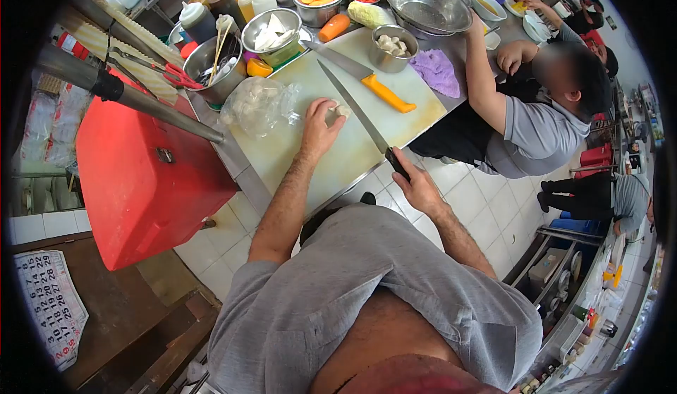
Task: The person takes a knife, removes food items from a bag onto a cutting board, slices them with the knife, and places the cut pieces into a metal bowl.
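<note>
My right hand (417, 182) is wrapped round the black handle of a long kitchen knife (356, 110), whose blade slants over the cutting board (282, 161) to the far left. Close to the blade, my left hand (324, 125) is closed on a small whitish piece that looks like a mushroom (341, 112), held against the board. Beside that hand lies a clear plastic bag (259, 105) with pale lumps inside. Beyond the blade rests a second knife (384, 91) with an orange handle. A metal bowl (395, 63) of whitish pieces stands at the board's far right.
A purple cloth (435, 73) lies right of the board. Behind are a carrot (333, 27), a cabbage (370, 15), a bowl of sliced carrots (317, 6) and squeeze bottles (197, 24). A red container (141, 168) stands left; a co-worker (529, 119) is at right.
</note>
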Tool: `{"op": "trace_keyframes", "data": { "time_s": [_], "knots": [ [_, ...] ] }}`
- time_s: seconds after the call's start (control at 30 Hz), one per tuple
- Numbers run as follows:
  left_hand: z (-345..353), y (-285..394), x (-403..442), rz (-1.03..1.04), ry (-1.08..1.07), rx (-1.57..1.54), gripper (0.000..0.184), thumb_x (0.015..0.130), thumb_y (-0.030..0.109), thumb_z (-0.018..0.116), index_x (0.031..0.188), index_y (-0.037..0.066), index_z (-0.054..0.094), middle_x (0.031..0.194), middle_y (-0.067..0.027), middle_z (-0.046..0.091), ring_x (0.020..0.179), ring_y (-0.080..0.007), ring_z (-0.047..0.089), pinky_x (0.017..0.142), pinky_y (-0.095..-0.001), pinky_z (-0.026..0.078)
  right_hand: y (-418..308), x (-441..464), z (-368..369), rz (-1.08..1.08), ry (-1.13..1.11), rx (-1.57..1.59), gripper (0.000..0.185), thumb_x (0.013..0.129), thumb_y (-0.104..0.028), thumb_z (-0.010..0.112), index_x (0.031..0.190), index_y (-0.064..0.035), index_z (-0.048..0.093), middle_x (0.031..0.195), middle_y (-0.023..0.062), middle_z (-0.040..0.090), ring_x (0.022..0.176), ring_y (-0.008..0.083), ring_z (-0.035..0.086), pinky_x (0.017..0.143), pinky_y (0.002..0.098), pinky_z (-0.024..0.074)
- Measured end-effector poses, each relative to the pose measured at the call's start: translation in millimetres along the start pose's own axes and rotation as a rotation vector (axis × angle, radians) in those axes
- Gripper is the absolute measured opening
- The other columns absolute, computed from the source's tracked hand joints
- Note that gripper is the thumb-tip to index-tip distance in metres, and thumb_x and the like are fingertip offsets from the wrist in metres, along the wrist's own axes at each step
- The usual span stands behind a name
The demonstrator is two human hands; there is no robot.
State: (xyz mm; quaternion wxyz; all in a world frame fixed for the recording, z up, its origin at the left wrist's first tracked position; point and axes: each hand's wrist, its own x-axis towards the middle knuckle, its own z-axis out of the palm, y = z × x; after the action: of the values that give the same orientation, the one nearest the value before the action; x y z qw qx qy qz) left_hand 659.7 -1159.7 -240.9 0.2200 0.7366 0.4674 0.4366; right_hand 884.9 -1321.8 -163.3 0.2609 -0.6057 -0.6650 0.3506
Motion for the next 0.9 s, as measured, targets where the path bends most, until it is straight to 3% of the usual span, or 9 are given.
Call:
{"op": "trace_keyframes", "data": {
  "time_s": [0.13, 0.53, 0.9],
  "knots": [
    [-0.8, -0.4, 1.2, -0.031, -0.036, -0.059, 0.037, 0.074, 0.013, 0.072, 0.105, 0.004, 0.056, 0.114, -0.0146, 0.052, 0.109, -0.0318, 0.05, 0.096, -0.0406, 0.041, 3.2, -15.1, -1.6, -0.008, 0.001, -0.069, 0.06, 0.09, -0.011, 0.058, 0.144, -0.0168, 0.033, 0.096, 0.0209, 0.063, 0.085, 0.037, 0.062, 0.075, 0.0428, 0.0498],
    [-7.3, 4.4, 6.1, -0.029, -0.074, -0.131, 0.03, 0.074, 0.009, 0.07, 0.1, 0.003, 0.056, 0.109, -0.0125, 0.053, 0.104, -0.0292, 0.053, 0.093, -0.0377, 0.043, 6.7, -41.2, -10.9, -0.007, -0.04, -0.237, 0.058, 0.09, -0.013, 0.057, 0.143, -0.02, 0.035, 0.079, 0.0152, 0.059, 0.069, 0.0331, 0.06, 0.064, 0.0424, 0.0498],
    [-8.1, 1.2, 12.1, -0.054, -0.096, -0.135, 0.027, 0.073, 0.011, 0.071, 0.095, 0.004, 0.058, 0.105, -0.0115, 0.056, 0.099, -0.0282, 0.055, 0.09, -0.0376, 0.045, 6.9, -26.9, -13.6, -0.007, -0.05, -0.19, 0.06, 0.088, -0.011, 0.06, 0.142, -0.0207, 0.037, 0.083, 0.0172, 0.061, 0.075, 0.0342, 0.061, 0.068, 0.0423, 0.0503]
  ]
}}
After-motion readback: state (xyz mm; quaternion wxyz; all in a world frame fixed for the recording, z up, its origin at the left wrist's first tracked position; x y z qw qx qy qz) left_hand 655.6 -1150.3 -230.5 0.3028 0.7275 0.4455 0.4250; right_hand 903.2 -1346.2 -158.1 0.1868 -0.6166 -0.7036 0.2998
